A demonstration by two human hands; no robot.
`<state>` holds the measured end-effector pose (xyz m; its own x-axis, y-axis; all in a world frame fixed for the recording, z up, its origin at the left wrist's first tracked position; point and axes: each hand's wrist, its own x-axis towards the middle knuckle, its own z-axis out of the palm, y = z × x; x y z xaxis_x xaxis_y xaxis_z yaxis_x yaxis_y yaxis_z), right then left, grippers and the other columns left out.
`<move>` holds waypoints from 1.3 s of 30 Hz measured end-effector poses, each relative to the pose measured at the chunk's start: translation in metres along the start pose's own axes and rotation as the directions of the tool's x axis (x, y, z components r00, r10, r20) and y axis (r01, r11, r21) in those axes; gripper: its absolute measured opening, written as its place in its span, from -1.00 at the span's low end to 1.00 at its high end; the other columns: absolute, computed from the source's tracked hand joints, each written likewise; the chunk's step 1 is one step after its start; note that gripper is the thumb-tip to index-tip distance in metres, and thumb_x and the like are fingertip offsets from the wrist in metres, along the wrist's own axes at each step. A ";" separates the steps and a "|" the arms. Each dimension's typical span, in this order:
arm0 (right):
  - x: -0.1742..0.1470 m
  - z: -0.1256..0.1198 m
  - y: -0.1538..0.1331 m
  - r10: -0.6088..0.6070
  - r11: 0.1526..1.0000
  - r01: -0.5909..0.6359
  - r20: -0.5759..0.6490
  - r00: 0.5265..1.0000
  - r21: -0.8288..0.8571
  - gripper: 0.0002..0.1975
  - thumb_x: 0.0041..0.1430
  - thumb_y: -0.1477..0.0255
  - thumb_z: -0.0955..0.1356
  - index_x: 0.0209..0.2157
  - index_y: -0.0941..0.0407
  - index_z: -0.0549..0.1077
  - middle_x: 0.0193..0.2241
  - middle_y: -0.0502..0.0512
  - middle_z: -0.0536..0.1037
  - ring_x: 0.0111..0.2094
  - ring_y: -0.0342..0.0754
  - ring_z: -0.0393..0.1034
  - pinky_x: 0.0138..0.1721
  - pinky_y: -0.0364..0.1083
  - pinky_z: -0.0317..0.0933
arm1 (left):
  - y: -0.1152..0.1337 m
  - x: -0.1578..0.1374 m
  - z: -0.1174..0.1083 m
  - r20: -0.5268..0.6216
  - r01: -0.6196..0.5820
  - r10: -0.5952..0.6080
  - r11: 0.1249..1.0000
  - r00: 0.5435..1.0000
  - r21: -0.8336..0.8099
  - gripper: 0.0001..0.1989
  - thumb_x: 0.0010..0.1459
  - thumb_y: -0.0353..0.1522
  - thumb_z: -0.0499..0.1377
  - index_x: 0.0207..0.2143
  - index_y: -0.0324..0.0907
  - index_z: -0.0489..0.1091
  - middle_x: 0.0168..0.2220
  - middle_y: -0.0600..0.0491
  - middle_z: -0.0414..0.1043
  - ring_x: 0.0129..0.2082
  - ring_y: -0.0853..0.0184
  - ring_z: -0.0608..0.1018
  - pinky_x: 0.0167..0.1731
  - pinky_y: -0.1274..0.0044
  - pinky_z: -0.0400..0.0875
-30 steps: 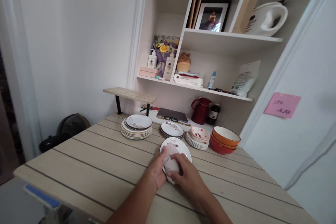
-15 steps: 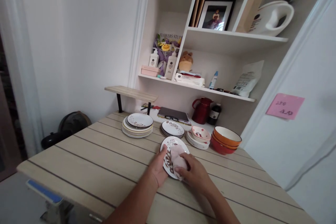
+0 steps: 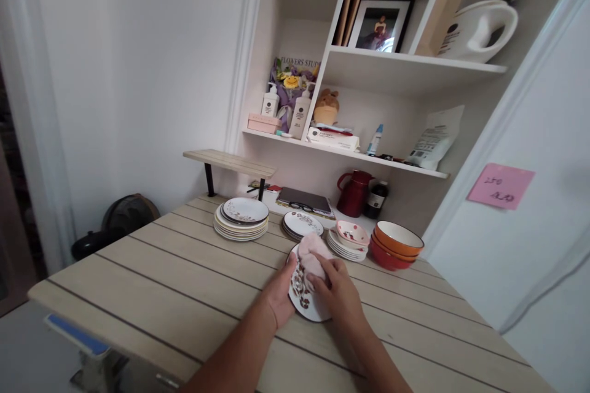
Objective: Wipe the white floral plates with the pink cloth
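Observation:
A small white plate [image 3: 314,309] with a brown flower pattern and a dark rim is held tilted above the slatted table. My left hand [image 3: 279,295] grips its left edge, thumb on the upper face and the other fingers hidden beneath. Pressed to the plate's face is a pale pink cloth [image 3: 313,253], bunched under the fingers of my right hand [image 3: 338,288]. Just beyond the plate stands a short stack of matching small plates [image 3: 303,223]. To its right, a pink patterned bowl [image 3: 353,233] rests on a pile of white saucers [image 3: 345,250].
At the back left of the table [image 3: 184,295] is a taller stack of plates [image 3: 242,230]. Orange and red bowls [image 3: 397,245] are nested at the right. Behind stand a red jug [image 3: 354,193], a dark bottle [image 3: 377,199] and a laptop [image 3: 304,199], with a small raised shelf [image 3: 230,163] at left.
My right hand has slid the cloth up toward the plate's far edge. The plate has tilted and turned slightly in my left hand, showing more of its near edge.

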<state>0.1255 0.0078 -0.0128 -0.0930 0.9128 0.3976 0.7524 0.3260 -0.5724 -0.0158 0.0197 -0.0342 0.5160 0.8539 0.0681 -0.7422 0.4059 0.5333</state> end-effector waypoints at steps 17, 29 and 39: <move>-0.002 0.000 -0.011 -0.097 0.987 0.092 0.033 0.995 0.133 -0.47 0.09 0.41 0.27 0.14 -0.07 0.35 -0.13 0.08 0.36 -0.17 -0.02 0.36 -0.10 -0.05 0.26 | -0.001 -0.002 0.001 -0.004 -0.008 0.008 0.999 1.000 0.035 -0.41 0.18 -0.04 0.09 0.09 -0.29 0.35 -0.07 -0.23 0.53 -0.03 0.10 0.54 0.01 0.31 0.34; -0.002 -0.029 -0.007 -0.039 0.992 0.005 0.271 0.962 0.125 -0.63 -0.08 0.49 0.29 -0.19 0.05 0.54 -0.28 0.05 0.54 -0.25 0.02 0.39 -0.20 -0.08 0.22 | 0.000 -0.002 -0.002 -0.022 0.046 -0.045 0.999 0.999 0.018 -0.36 0.14 -0.02 0.11 0.09 -0.31 0.34 -0.08 -0.24 0.53 0.00 0.06 0.52 0.04 0.27 0.31; -0.007 -0.001 -0.025 -0.165 0.973 0.128 0.190 0.968 0.192 -0.44 -0.07 0.56 0.28 0.02 -0.06 0.45 -0.12 0.05 0.41 -0.11 -0.01 0.34 -0.06 -0.07 0.18 | 0.009 -0.009 0.013 -0.076 0.048 -0.045 0.998 0.996 0.047 -0.39 0.16 0.00 0.09 0.03 -0.31 0.40 -0.14 -0.20 0.56 -0.08 0.10 0.56 -0.02 0.33 0.38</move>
<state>0.1080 -0.0071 -0.0003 -0.3378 0.8766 0.3428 0.5949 0.4811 -0.6440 -0.0219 0.0112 -0.0190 0.5148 0.8571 -0.0198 -0.6955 0.4311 0.5748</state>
